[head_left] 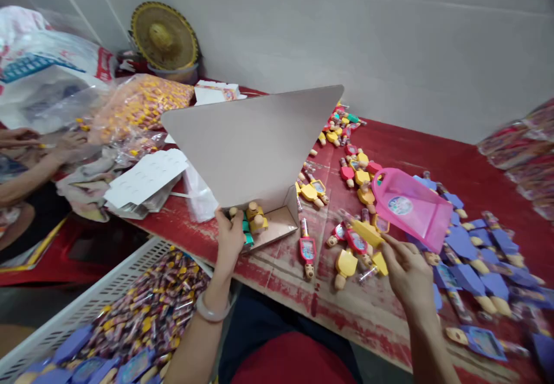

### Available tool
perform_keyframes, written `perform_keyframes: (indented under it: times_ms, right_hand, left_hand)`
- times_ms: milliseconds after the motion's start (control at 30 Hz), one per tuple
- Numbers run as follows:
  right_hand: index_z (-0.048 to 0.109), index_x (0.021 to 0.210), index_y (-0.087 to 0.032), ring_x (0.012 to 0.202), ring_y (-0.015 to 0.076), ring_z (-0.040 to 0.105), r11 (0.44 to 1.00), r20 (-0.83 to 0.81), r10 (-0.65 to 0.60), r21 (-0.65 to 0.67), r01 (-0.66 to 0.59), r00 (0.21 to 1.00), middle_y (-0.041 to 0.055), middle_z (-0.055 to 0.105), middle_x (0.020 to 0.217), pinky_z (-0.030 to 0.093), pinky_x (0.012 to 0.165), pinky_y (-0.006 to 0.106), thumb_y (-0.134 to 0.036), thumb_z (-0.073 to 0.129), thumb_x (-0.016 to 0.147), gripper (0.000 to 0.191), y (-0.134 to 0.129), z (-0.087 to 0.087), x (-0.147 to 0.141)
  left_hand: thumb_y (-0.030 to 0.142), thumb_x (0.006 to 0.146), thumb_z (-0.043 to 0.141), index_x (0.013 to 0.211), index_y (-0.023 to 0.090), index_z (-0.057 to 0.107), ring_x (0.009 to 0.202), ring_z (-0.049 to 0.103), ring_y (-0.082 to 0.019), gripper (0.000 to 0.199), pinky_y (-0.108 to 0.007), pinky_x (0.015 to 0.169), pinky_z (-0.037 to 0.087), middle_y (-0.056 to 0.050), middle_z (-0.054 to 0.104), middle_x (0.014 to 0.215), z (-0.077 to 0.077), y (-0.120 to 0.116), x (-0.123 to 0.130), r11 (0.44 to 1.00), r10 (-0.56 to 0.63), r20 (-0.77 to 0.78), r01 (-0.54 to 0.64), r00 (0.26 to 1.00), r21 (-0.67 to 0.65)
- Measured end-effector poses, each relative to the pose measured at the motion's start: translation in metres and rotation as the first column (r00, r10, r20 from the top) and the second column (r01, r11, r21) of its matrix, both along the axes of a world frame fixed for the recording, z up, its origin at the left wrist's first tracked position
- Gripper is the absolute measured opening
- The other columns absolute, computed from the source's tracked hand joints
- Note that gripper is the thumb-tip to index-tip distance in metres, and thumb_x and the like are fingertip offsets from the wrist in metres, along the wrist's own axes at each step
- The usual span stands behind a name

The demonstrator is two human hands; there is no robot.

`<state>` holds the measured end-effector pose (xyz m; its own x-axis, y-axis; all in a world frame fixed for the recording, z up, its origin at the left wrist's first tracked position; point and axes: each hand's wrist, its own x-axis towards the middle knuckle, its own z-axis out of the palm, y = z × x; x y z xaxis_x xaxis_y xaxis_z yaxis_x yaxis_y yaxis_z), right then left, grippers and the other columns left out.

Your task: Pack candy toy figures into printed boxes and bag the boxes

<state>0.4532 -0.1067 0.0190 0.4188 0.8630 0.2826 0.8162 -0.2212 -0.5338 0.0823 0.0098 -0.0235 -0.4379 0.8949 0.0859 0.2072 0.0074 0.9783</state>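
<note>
A display box (277, 228) with a tall raised grey lid (255, 147) stands at the table's front edge. Inside its left end lie green toys (247, 232) and yellow toys (256, 217) with tan animal heads. My left hand (228, 239), a pale bangle on its wrist, grips the box's left end, fingers closed over the wall. To the right, my right hand (404, 268) pinches a yellow toy (367, 234) above a loose group of red and yellow ones. A red toy (307, 250) with a clear tube lies between box and group.
Purple toys (465, 242) cover the table's right side, beside a pink scoop (407, 205). A white crate (130, 263) of small candy tubes stands at lower left. Folded white cartons (147, 179) and a bag of yellow-capped pieces (142, 104) lie left, near another person's hands (69, 141).
</note>
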Motion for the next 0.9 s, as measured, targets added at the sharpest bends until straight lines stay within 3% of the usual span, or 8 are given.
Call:
perform_keyframes:
  times_ms: [67, 133, 233, 333, 500, 600, 733, 900]
  right_hand:
    - [0.071, 0.124, -0.019, 0.088, 0.0219, 0.066, 0.959, -0.081, 0.281, 0.048, -0.278, 0.956, 0.0103, 0.065, 0.104, 0.055, 0.077, 0.032, -0.048, 0.056, 0.095, 0.043, -0.004, 0.010, -0.044]
    - [0.070, 0.123, -0.020, 0.088, 0.0199, 0.067, 0.858, -0.116, 0.514, 0.048, -0.512, 0.850, 0.0107, 0.063, 0.106, 0.056, 0.076, 0.030, -0.043, 0.054, 0.099, 0.037, 0.000, 0.008, -0.092]
    - [0.070, 0.115, -0.016, 0.087, 0.0192, 0.068, 0.734, -0.068, 0.672, -0.075, -0.675, 0.738, 0.0130, 0.062, 0.107, 0.057, 0.077, 0.030, -0.031, 0.049, 0.102, 0.029, 0.017, -0.006, -0.148]
    - [0.068, 0.117, -0.014, 0.088, 0.0200, 0.069, 0.685, 0.025, 0.687, -0.354, -0.636, 0.726, 0.0147, 0.062, 0.111, 0.056, 0.073, 0.029, -0.024, 0.049, 0.101, 0.026, 0.035, -0.005, -0.175]
    - [0.069, 0.115, -0.013, 0.089, 0.0230, 0.071, 0.562, 0.119, 0.716, -0.682, -0.468, 0.688, 0.0161, 0.061, 0.119, 0.055, 0.072, 0.030, -0.026, 0.044, 0.104, 0.029, 0.057, 0.035, -0.188]
    - [0.070, 0.112, -0.012, 0.089, 0.0247, 0.072, 0.508, 0.140, 0.765, -0.731, -0.456, 0.629, 0.0172, 0.062, 0.116, 0.054, 0.072, 0.031, -0.024, 0.044, 0.103, 0.030, 0.070, 0.051, -0.195]
    - [0.070, 0.104, -0.011, 0.092, 0.0273, 0.071, 0.489, 0.151, 0.797, -0.729, -0.479, 0.584, 0.0181, 0.062, 0.109, 0.055, 0.076, 0.033, -0.019, 0.043, 0.100, 0.028, 0.087, 0.054, -0.207]
    - [0.050, 0.131, -0.010, 0.089, 0.0271, 0.071, 0.601, 0.161, 0.724, -0.626, -0.498, 0.671, 0.0214, 0.056, 0.123, 0.056, 0.074, 0.037, -0.014, 0.042, 0.099, 0.033, 0.100, 0.046, -0.234]
  left_hand:
    - [0.037, 0.090, 0.059, 0.112, 0.024, 0.045, 0.092, 0.062, -0.018, 0.029, -0.031, 0.086, 0.051, -0.001, 0.061, 0.098, 0.000, 0.000, 0.000, 1.000, -0.004, 0.024, 0.004, 1.000, -0.014]
    - [0.037, 0.090, 0.059, 0.113, 0.024, 0.045, 0.093, 0.061, -0.018, 0.030, -0.031, 0.087, 0.050, -0.001, 0.061, 0.099, -0.001, -0.001, 0.000, 1.000, -0.007, 0.049, 0.008, 0.999, -0.015]
    - [0.035, 0.089, 0.059, 0.112, 0.024, 0.044, 0.090, 0.061, -0.018, 0.030, -0.031, 0.087, 0.050, -0.001, 0.059, 0.098, 0.001, -0.001, 0.001, 0.999, -0.030, 0.100, 0.032, 0.995, -0.016]
    - [0.034, 0.087, 0.059, 0.110, 0.024, 0.042, 0.092, 0.061, -0.018, 0.030, -0.032, 0.091, 0.049, -0.001, 0.058, 0.099, 0.005, -0.001, 0.002, 0.999, -0.037, 0.142, 0.041, 0.989, -0.022]
    - [0.032, 0.085, 0.059, 0.105, 0.024, 0.041, 0.106, 0.059, -0.019, 0.028, -0.033, 0.098, 0.046, -0.004, 0.058, 0.108, 0.011, -0.002, 0.004, 1.000, -0.019, 0.156, 0.021, 0.988, -0.010]
    - [0.031, 0.086, 0.059, 0.105, 0.024, 0.040, 0.105, 0.060, -0.019, 0.028, -0.034, 0.097, 0.047, -0.004, 0.059, 0.108, 0.013, -0.003, 0.004, 0.999, -0.037, 0.152, 0.036, 0.988, 0.009]
    - [0.031, 0.087, 0.060, 0.105, 0.024, 0.042, 0.106, 0.060, -0.019, 0.027, -0.034, 0.097, 0.047, -0.004, 0.059, 0.109, 0.012, -0.004, 0.003, 0.999, -0.048, 0.116, 0.047, 0.992, 0.014]
    - [0.032, 0.088, 0.061, 0.113, 0.025, 0.044, 0.108, 0.059, -0.021, 0.031, -0.034, 0.095, 0.048, -0.004, 0.058, 0.105, 0.004, -0.003, 0.004, 1.000, -0.024, 0.097, 0.023, 0.995, 0.016]
